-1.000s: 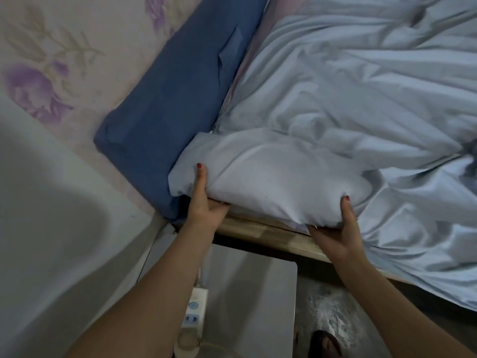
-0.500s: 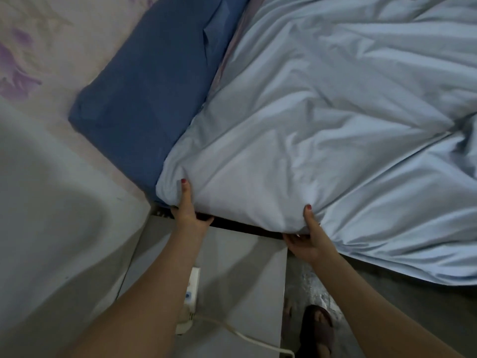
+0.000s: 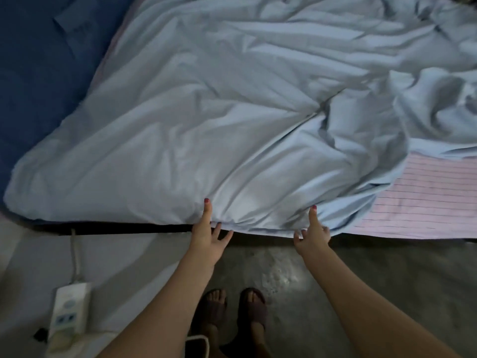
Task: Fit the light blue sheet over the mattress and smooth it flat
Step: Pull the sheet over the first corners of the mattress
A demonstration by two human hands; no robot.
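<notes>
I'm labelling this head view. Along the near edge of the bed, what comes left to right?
Covered corner of the light blue sheet → left hand → right hand → bare pink striped mattress.

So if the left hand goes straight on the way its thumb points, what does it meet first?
Only the light blue sheet itself: the left hand already grips its edge, with wrinkled cloth ahead.
</notes>
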